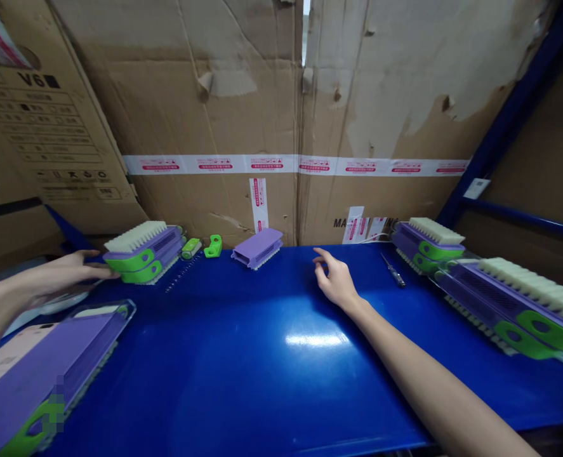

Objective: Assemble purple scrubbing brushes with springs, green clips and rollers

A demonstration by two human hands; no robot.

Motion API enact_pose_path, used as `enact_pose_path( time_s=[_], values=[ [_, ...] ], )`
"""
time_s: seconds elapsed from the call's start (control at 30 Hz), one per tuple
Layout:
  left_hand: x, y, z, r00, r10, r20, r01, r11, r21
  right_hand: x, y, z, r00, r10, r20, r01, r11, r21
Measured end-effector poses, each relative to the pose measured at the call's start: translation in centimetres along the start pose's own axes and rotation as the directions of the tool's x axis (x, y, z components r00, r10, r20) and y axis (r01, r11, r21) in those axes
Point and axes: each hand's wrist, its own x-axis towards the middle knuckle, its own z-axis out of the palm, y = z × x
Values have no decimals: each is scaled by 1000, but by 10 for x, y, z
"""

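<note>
At the left, my left hand (pixel 74 273) reaches with its fingers apart to the near end of a purple and green brush (pixel 143 254) with cream bristles on top. Its fingertips are at the brush's side; whether they touch it I cannot tell. My right hand (pixel 336 279) hovers over or rests on the blue table (pixel 243 362), fingers loosely spread and holding nothing. Between the hands lie a purple housing (pixel 258 249), a bright green bracket (pixel 213 246), a small green part (pixel 192 248) and a thin coil spring (pixel 181 274).
A small screwdriver (pixel 393 270) lies right of my right hand. Two more brushes, one farther back (pixel 426 244) and one nearer (pixel 514 304), stand at the right. A larger purple piece (pixel 66 362) is at the near left. Cardboard (pixel 214 114) walls the back.
</note>
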Motion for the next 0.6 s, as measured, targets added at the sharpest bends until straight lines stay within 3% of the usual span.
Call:
enact_pose_path(
  time_s=[0.1,0.23,0.37,0.43,0.53,0.6],
  values=[
    [7,-5,4,970,-75,231,128,967,-220,0,0,0,1000,6,1,-6,1000,-4],
    [13,-15,9,964,-99,247,167,947,-273,0,0,0,1000,6,-4,-6,1000,1],
    [11,-15,9,958,-9,285,101,946,-308,0,0,0,1000,-5,-8,5,1000,4],
    [9,-9,6,969,-2,248,59,972,-226,0,1,0,1000,-8,-9,8,1000,2],
    [8,-7,-2,989,4,146,-12,999,53,0,2,0,1000,-9,-15,9,1000,-2],
    [9,-18,-8,991,104,84,-120,968,221,0,2,0,1000,-9,-20,9,1000,-2]
  ],
)
